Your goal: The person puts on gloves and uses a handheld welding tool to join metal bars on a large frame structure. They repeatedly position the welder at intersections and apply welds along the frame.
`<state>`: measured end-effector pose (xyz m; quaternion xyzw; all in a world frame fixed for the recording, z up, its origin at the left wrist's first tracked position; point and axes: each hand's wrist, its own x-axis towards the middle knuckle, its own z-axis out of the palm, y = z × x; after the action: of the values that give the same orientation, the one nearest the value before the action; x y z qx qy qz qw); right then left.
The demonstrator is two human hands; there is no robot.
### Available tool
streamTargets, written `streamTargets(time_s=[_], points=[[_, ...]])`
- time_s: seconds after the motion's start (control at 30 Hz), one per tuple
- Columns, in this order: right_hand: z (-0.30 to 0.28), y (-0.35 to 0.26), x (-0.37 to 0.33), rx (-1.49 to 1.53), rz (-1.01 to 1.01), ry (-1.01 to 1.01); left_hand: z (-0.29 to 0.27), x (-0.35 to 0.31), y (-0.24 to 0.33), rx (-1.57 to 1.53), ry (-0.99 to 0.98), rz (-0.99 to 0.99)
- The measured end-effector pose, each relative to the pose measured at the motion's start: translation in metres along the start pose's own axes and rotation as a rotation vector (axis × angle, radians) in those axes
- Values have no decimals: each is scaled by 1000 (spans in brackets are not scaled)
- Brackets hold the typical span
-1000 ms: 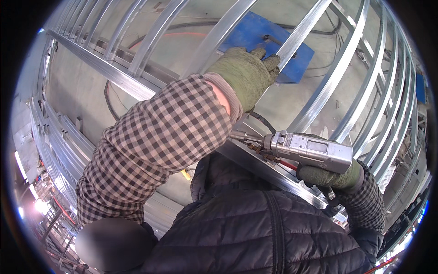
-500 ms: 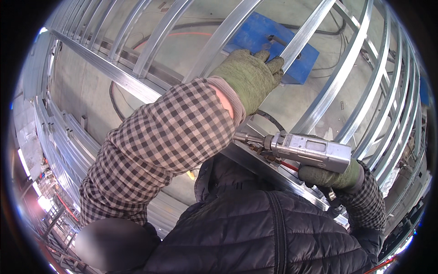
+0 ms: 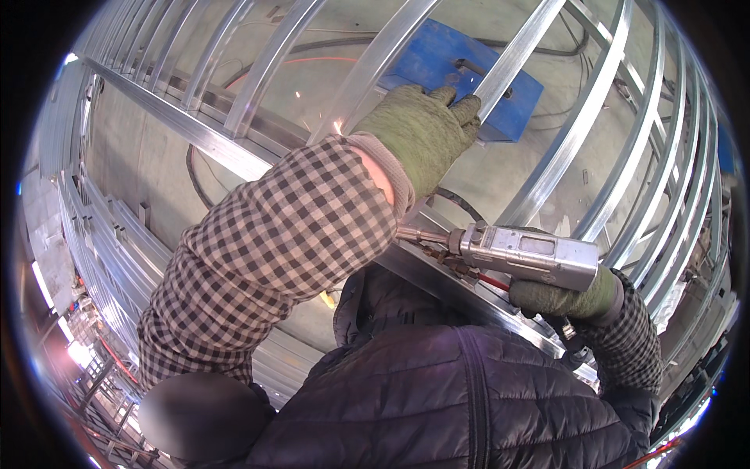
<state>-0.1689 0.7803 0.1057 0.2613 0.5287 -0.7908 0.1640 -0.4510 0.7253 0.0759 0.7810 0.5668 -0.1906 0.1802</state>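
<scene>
- Metal tool (image 3: 539,254) is held by the right hand (image 3: 574,298), fingers curled round, nearside of the blue box (image 3: 437,56).
- Left hand (image 3: 414,133) is laid against the bar (image 3: 521,59) crossing the blue box; finger closure cannot be told.
- Metal tool is judged stiff, fairly heavy; best held underneath.

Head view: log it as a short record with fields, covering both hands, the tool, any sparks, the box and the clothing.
Left hand: gloved in green fabric, lying over a straight silver metal bar; how firmly it grips cannot be told
Right hand: gloved in green fabric, wrapped round a boxy silver metal tool
Tool tip: hidden behind the black-and-beige checked left sleeve
Sparks: small, orange, near the left wrist
Blue box: beyond the left hand, crossed by that same bar
Clothing: black quilted jacket
</scene>
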Motion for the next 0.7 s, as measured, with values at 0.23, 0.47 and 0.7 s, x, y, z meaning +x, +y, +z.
streamTargets(time_s=[0.23, 0.47, 0.7], points=[[-1, -4, 1, 60, 68, -29, -5, -2, 1, -22, -13, -9], [-7, 0, 4, -24, -35, -90, -1, -2, 2, -15, 14, -18], [-7, 9, -3, -28, -11, -31, 1, -3, 2, 7, 19, -8]])
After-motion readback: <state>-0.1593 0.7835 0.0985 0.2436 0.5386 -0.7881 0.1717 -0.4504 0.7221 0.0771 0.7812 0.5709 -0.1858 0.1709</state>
